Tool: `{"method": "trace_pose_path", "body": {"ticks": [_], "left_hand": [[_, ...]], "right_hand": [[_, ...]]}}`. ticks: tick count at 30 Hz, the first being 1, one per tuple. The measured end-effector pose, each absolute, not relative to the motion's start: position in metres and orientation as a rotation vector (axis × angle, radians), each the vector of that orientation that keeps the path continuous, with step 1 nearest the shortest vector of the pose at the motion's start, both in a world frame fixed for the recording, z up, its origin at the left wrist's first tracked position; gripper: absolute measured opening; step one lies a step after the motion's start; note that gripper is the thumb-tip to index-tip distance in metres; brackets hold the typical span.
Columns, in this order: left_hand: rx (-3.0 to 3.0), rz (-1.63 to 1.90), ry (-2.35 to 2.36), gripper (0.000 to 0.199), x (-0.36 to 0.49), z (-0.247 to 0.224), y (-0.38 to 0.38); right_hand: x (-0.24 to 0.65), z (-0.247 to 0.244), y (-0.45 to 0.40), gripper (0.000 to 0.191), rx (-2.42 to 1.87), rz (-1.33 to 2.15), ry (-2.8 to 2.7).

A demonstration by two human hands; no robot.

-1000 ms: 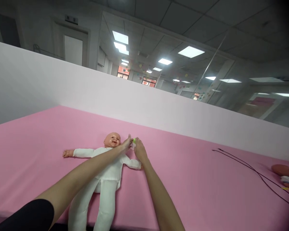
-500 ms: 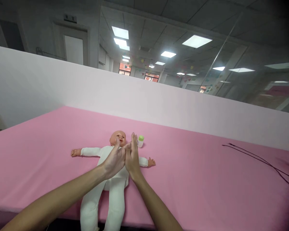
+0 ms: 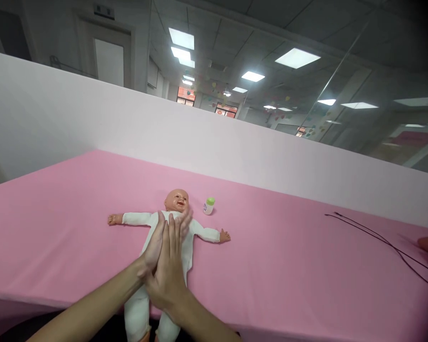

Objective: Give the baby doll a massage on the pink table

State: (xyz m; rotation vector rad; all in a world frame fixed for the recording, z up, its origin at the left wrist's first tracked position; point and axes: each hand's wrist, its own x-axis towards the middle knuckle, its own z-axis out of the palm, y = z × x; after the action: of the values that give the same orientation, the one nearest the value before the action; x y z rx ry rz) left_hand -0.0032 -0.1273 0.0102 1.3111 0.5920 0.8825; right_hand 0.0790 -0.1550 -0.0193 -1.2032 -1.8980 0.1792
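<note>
Both the left hand (image 3: pixel 153 249) and the right hand (image 3: pixel 168 275), seen in the head view, are pressed together palm to palm with fingers extended, and no object is visibly held. Anything between the palms would be hidden. The pair is over the trunk of a doll (image 3: pixel 188 244), which lies face up on a pink desk (image 3: pixel 278 256) with its arms spread; whether they touch its clothing cannot be determined. The doll's legs extend past the near edge of the desk.

Hazards, as judged: a small bottle (image 3: pixel 209 206) with a green cap stands upright beside the doll's head, near one outstretched arm. A sideways sweep of the right hand, or a tug on that arm, might tip it. The overhanging legs could draw the doll off the desk if it were pulled or leaned upon. Black cables (image 3: pixel 392 246) lie well apart, toward the right side, and could snag a reaching arm; rated a lesser risk.

Markings: the bottle bears a label (image 3: pixel 205 208) with dark print, too small to read. A sign (image 3: pixel 104 11) above the door (image 3: pixel 109 61) is likewise illegible. No brand can be identified.
</note>
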Motion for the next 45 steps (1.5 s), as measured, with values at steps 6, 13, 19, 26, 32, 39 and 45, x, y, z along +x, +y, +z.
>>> {"method": "trace_pose_path", "body": {"ticks": [6, 13, 19, 26, 32, 39, 45], "left_hand": [[1.525, 0.8, 0.604, 0.089, -0.035, -0.008, -0.134], [2.158, 0.638, 1.056, 0.08, -0.065, -0.063, -0.085], [2.251, 0.65, 1.134, 0.088, -0.034, -0.079, -0.055], [1.99, 0.678, 1.17, 0.095, -0.065, -0.088, -0.036], [1.903, 0.585, 1.136, 0.086, -0.087, -0.096, -0.078], [2.257, 0.608, 1.149, 0.082, -0.034, -0.085, -0.083], [2.129, 0.66, 1.266, 0.093, -0.029, -0.101, -0.035]], "right_hand": [[0.112, -0.014, -0.129, 0.071, -1.301, 0.235, -1.722], [0.142, -0.078, -0.128, 0.063, -1.473, 0.449, -2.03], [0.135, -0.076, -0.092, 0.065, -1.407, 0.409, -2.082], [0.162, -0.097, -0.088, 0.078, -1.624, 0.468, -1.716], [0.161, -0.113, -0.132, 0.072, -1.609, 0.506, -1.791], [0.138, -0.087, -0.116, 0.064, -1.492, 0.498, -1.977], [0.147, -0.082, -0.087, 0.073, -1.718, 0.484, -1.648]]}}
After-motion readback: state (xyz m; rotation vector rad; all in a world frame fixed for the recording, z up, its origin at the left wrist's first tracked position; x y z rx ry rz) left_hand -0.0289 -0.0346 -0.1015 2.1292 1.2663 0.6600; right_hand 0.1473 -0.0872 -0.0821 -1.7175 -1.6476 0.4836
